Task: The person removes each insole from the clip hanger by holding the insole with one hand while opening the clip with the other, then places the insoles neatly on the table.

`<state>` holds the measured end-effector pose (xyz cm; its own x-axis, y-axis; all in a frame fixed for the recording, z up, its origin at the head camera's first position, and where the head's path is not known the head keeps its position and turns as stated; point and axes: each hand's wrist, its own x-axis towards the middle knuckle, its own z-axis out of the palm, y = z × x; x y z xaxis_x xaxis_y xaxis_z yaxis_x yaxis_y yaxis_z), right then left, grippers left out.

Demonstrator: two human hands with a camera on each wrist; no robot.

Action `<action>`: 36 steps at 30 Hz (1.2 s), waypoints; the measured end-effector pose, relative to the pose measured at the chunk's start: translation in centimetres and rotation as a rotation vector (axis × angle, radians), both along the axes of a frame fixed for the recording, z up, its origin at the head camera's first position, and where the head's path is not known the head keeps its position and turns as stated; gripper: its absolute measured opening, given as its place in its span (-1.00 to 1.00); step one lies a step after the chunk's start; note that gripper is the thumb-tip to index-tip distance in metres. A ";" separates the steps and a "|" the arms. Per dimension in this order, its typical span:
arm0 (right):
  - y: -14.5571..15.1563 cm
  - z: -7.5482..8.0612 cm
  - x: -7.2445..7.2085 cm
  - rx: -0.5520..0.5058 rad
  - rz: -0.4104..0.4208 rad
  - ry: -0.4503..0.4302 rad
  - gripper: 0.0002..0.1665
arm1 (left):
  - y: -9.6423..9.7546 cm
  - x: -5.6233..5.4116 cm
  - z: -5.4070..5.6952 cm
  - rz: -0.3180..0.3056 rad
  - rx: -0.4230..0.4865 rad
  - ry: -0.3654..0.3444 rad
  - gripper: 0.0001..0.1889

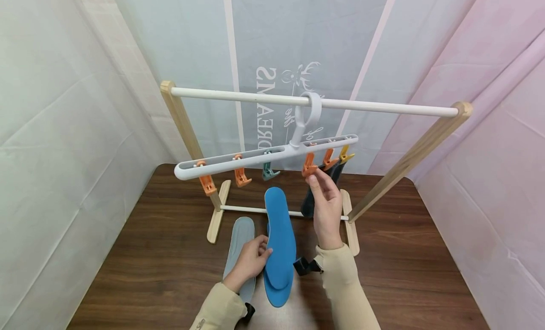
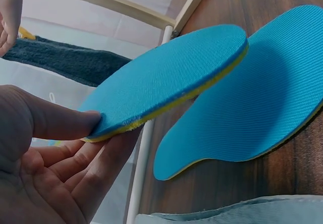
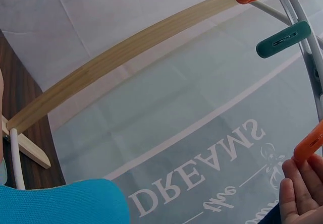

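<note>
My left hand (image 1: 252,258) pinches the edge of a blue insole (image 1: 280,235), thumb on top and fingers beneath. In the left wrist view, the held insole (image 2: 166,75) is tilted up off the table and shows a yellow underside edge. A second blue insole (image 2: 247,103) lies on the table below it. Up at the hanger, my right hand (image 1: 328,207) pinches an orange clip (image 1: 309,165) between thumb and fingers; in the right wrist view, fingertips touch this clip (image 3: 310,143). A grey insole (image 1: 242,235) lies left of the blue ones, partly under my left arm.
A grey-white hanger (image 1: 230,166) hangs from the white rail (image 1: 247,97) of a wooden-legged stand. Along its left half are two orange clips and a green clip (image 1: 268,171). Dark, fuzzy items (image 2: 65,60) hang at the right, by an orange and a yellow clip (image 1: 346,155).
</note>
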<state>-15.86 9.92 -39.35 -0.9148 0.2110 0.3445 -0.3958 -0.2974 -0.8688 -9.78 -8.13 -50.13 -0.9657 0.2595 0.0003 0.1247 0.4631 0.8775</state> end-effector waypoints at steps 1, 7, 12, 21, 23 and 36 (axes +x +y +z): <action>0.0 -0.1 0.0 0.002 -0.001 -0.002 -0.58 | 0.0 0.0 -0.1 -0.004 0.005 -0.007 -0.83; 0.1 -0.5 0.0 -0.010 -0.006 -0.012 -0.56 | -0.2 0.3 -0.4 -0.021 0.015 -0.060 -0.81; 0.1 -0.7 0.1 -0.014 -0.006 -0.007 -0.56 | -0.4 0.5 -0.7 -0.042 -0.005 -0.089 -0.82; -0.1 -0.8 0.4 -0.002 -0.003 0.006 -0.57 | -0.3 0.9 -1.4 -0.081 -0.009 -0.135 -0.85; -0.1 -0.8 0.4 -0.002 -0.004 0.006 -0.58 | -0.3 1.0 -1.5 -0.075 -0.001 -0.149 -0.85; -0.3 -1.1 0.5 0.007 -0.012 -0.013 -0.57 | -0.2 1.2 -2.1 -0.067 -0.009 -0.164 -0.87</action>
<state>-15.39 9.60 -40.43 -0.9166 0.2197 0.3340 -0.3879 -0.2865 -0.8761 -8.57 -8.32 -52.28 -0.9331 0.3229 -0.1581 0.0117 0.4668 0.8843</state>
